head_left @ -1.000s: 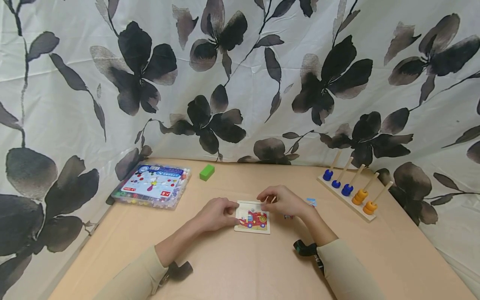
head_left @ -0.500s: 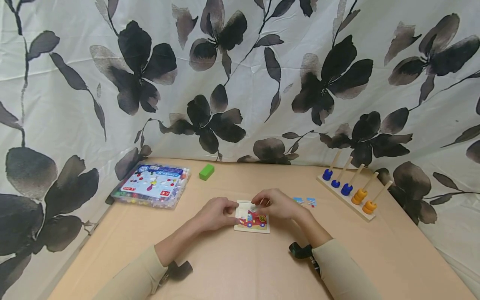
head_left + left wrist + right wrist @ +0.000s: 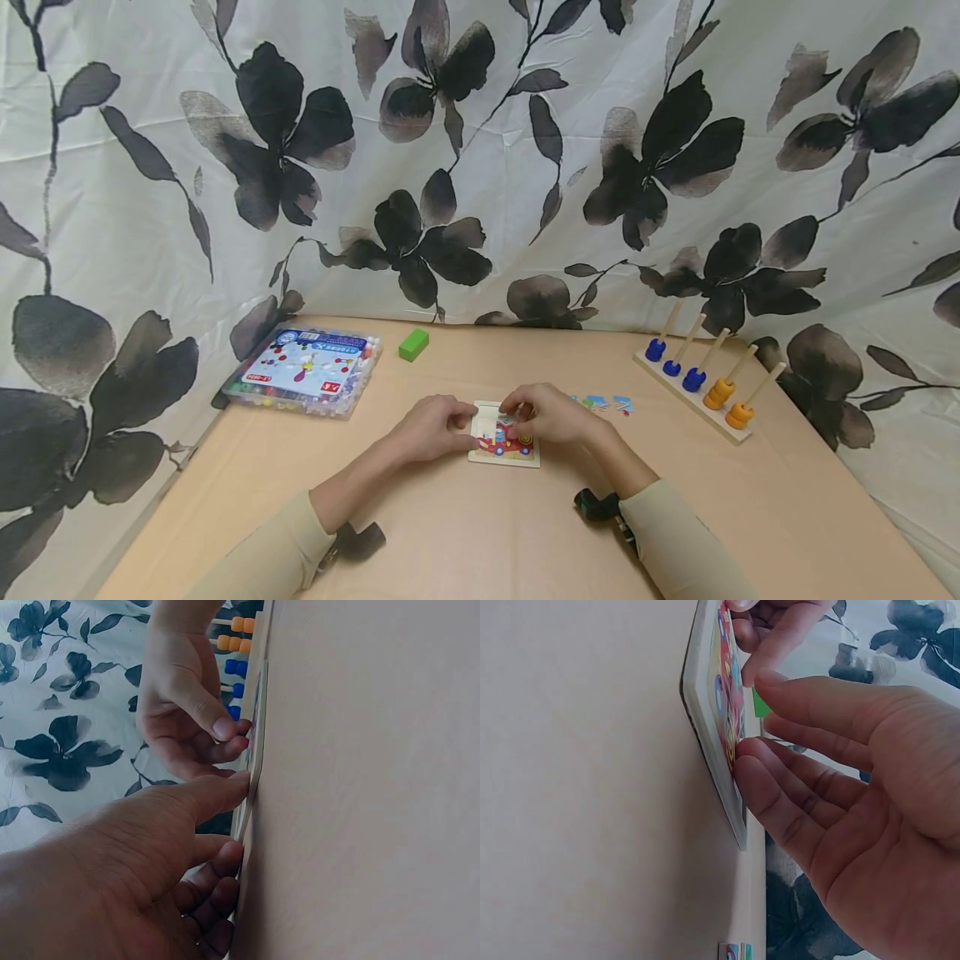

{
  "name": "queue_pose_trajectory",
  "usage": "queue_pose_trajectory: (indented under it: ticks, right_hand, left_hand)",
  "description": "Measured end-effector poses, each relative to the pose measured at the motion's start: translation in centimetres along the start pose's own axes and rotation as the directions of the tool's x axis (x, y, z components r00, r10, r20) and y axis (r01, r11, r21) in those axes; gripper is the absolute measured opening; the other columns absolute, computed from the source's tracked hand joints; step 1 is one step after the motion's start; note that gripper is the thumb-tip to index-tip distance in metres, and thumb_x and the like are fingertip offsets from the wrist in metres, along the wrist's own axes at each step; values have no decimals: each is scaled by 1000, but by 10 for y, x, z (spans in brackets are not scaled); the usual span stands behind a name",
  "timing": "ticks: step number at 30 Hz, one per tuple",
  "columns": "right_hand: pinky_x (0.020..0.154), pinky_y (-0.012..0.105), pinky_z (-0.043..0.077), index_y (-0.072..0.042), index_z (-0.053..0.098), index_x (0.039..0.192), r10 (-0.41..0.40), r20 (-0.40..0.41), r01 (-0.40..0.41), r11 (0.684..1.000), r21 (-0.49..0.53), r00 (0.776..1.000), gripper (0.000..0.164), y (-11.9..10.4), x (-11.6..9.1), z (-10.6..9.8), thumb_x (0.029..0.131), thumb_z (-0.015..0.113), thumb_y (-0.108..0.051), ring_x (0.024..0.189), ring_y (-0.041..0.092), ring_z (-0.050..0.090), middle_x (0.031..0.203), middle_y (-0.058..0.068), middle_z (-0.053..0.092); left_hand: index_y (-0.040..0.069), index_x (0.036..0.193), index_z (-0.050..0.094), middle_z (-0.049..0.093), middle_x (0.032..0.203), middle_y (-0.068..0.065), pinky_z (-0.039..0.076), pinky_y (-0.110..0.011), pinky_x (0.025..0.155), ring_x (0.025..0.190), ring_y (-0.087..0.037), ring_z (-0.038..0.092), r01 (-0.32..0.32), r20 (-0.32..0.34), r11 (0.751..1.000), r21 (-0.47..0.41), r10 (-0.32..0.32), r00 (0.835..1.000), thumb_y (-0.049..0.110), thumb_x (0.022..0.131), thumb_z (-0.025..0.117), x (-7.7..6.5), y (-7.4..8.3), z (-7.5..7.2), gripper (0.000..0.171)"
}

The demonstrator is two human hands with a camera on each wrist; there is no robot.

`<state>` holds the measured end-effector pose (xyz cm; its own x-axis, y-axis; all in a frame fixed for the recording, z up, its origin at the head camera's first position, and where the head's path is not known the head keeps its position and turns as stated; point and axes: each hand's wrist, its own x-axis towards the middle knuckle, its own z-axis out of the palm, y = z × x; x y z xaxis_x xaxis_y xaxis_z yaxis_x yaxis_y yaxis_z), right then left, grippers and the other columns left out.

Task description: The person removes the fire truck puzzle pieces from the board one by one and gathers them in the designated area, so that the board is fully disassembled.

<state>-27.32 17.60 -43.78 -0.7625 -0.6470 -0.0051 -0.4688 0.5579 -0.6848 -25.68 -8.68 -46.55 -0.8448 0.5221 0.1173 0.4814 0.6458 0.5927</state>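
A small wooden jigsaw puzzle with a red truck picture lies flat at the middle of the table, a pale bare patch in its upper left part. My left hand holds the board by its left side, thumb on the near part and fingers along the edge. Over the upper right of the puzzle, my right hand touches the picture with its fingertips. In the right wrist view, the thumb stands apart from the fingers and no piece shows between them. The part of the picture under this hand is hidden from the head view.
Several loose blue puzzle pieces lie just right of my right hand. Farther back are a clear case of colored beads, a green block and a peg stand with blue and orange rings. A floral curtain hangs behind the table.
My right hand has moved left over the puzzle, then slightly down toward me, uncovering loose pieces at its right. My left hand has stayed at the puzzle's left edge.
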Motion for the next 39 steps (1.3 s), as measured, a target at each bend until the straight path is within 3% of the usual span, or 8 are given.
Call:
queue_pose_trajectory:
  ticks: [12, 20, 39]
  right_hand:
    - [77, 24, 51, -6, 75, 114, -6, 11, 6, 999, -48, 1000, 28, 1, 3, 4, 88, 82, -8, 83, 11, 60, 107, 5, 72]
    - [71, 22, 51, -4, 76, 112, -44, 23, 46, 997, -60, 999, 26, -1, 4, 7, 87, 82, -7, 77, 8, 60, 104, 9, 69]
    - [72, 23, 50, -4, 77, 111, -40, 40, 43, 996, -75, 998, 23, -5, 5, 9, 88, 81, -5, 78, 10, 58, 103, 11, 63]
  left_hand:
    - [12, 116, 76, 56, 80, 5, 37, -27, 70, 78, -12, 50, 7, 10, 1000, 2, -7, 1000, 35, 83, 88, 1, -2, 1, 41]
    - [8, 121, 76, 60, 83, 4, 41, -28, 74, 80, -14, 53, 18, 1, 1000, -11, -18, 1000, 33, 83, 88, 1, -1, 1, 47]
    - [9, 121, 76, 62, 85, 2, 42, -30, 76, 81, -13, 53, 15, -1, 1000, -5, -15, 1000, 33, 84, 87, 0, 2, -1, 46]
